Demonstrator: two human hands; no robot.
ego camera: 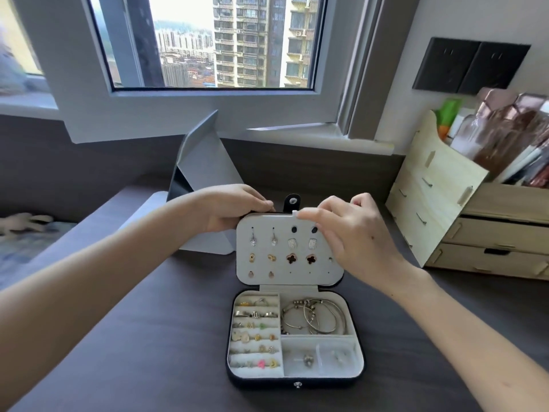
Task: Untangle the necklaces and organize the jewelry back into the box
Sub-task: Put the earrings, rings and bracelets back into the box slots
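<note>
Head camera: A jewelry box (297, 382) lies open on a dark table (148, 337) below a window (214, 40), its lid (329, 279) raised towards the person. The left hand (234, 208) grips the lid's top left corner, fingers curled over the edge. The right hand (356, 236) reaches across the top right, and its thumb and forefinger seem to pinch a small white tab (295, 213) on the upper edge of the earring panel inside the lid. Pairs of earrings (301, 258) are pinned in rows on that panel. In the base, rings (255, 314) fill the slots on the left, bangles (315, 318) lie in the upper right compartment, and small pieces sit in the lower right one. No necklace shows anywhere; any chains are probably behind the panel.

The work looks to be at its opening step: getting the panel free to reach what lies behind. The next move likely calls for a gentle pull on the tab while the left hand steadies the lid, so the pinned earrings are not shaken loose. A folding mirror (202, 162) and a wooden organizer (436, 197) stand behind.
</note>
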